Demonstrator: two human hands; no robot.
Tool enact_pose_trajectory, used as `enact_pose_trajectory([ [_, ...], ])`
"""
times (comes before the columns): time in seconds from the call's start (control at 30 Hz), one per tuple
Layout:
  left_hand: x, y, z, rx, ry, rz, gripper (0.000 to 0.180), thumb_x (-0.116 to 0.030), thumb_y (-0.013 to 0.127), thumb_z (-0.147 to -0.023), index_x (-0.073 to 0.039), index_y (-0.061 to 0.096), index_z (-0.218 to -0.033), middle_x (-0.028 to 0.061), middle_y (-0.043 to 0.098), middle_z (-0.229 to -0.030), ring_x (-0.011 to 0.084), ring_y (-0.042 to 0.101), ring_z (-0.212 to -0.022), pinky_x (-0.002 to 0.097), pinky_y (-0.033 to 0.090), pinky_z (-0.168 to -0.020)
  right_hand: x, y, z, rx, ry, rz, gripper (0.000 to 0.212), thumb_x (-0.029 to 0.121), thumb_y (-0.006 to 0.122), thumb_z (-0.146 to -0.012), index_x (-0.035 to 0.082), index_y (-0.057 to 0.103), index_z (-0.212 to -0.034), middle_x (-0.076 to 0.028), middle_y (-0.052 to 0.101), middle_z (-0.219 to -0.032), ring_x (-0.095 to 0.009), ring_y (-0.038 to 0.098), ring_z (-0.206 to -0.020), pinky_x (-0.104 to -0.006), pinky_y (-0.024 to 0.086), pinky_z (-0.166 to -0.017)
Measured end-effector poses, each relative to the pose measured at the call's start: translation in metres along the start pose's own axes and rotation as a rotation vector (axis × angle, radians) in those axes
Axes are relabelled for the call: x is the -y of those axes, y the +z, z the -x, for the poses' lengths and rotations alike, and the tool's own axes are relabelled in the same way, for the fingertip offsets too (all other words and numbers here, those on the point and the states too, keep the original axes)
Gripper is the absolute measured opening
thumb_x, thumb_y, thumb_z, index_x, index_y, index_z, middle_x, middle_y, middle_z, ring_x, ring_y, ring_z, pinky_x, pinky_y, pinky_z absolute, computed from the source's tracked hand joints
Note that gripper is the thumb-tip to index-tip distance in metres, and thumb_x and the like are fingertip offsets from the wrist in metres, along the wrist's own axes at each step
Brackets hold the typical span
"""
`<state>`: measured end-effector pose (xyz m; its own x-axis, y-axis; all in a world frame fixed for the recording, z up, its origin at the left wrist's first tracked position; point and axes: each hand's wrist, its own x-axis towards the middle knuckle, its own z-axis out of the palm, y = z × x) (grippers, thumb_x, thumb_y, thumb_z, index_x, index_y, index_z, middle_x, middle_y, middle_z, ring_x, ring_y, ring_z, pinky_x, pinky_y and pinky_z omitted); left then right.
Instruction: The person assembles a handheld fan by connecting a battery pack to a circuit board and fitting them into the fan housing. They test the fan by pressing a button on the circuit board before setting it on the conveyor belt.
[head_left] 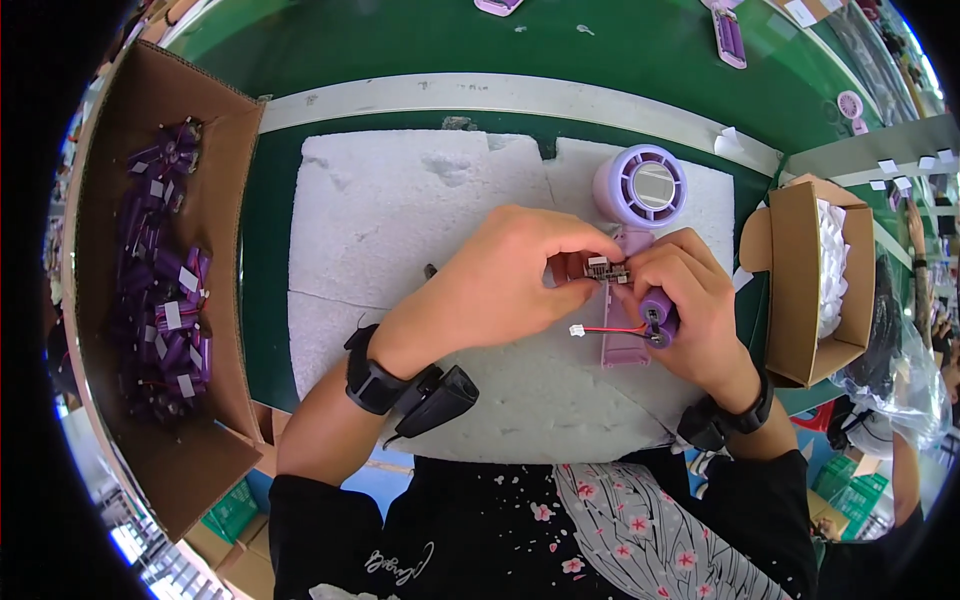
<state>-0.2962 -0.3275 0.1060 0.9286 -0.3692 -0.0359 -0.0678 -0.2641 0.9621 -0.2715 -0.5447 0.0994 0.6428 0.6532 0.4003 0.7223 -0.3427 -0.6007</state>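
Nearest, one black shirt [450, 520] with white script lettering [402, 563]; beyond it, two bare hands close together, the left hand [530, 255] pinching a small circuit board [606, 268], the right hand [695, 310] closed round a purple battery pack [657, 303] with wired white connector [577, 330], both above the open handle [627, 352] of a lilac fan [612, 188] on white foam [380, 220]. Left, one carton [225, 180] of purple packs [140, 265] bearing white labels [173, 315], print unreadable; right, a smaller carton [793, 290] of white pieces [830, 265]. Farther, a pale rail [420, 95] and green surface [380, 40].
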Motion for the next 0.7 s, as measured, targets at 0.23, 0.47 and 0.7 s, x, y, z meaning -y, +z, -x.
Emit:
enact_pose_trajectory([
  [0.23, 0.007, 0.007, -0.001, -0.079, 0.28, -0.125, 0.028, 0.009, 0.067, -0.071, -0.007, 0.074, -0.093, 0.0071, 0.068, -0.09, 0.0221, 0.065, -0.079, 0.0307, 0.053, -0.07, 0.002, -0.003, 0.0, 0.082, -0.016, 0.077, 0.036, -0.005, 0.073, -0.054, 0.007, 0.059, -0.084, -0.007, 0.062, -0.082, -0.029, 0.059, -0.082, -0.0376, 0.051, -0.065],
  [0.47, 0.015, 0.008, 0.0, -0.126, 0.324, -0.208, 0.024, 0.008, 0.067, -0.072, -0.009, 0.074, -0.087, 0.0078, 0.065, -0.093, 0.024, 0.065, -0.081, 0.0331, 0.052, -0.068, 0.004, -0.003, 0.003, 0.079, -0.038, 0.121, 0.033, -0.006, 0.073, -0.055, 0.007, 0.059, -0.083, -0.007, 0.062, -0.08, -0.029, 0.06, -0.082, -0.037, 0.051, -0.065],
  [0.7, 0.007, 0.009, 0.002, -0.007, 0.259, -0.123, 0.023, 0.007, 0.067, -0.073, -0.007, 0.072, -0.09, 0.007, 0.063, -0.092, 0.0227, 0.063, -0.077, 0.0338, 0.051, -0.066, 0.018, -0.004, 0.006, 0.087, -0.011, 0.073, 0.029, -0.009, 0.071, -0.066, 0.005, 0.056, -0.087, -0.011, 0.065, -0.086, -0.03, 0.062, -0.082, -0.0347, 0.051, -0.069],
])
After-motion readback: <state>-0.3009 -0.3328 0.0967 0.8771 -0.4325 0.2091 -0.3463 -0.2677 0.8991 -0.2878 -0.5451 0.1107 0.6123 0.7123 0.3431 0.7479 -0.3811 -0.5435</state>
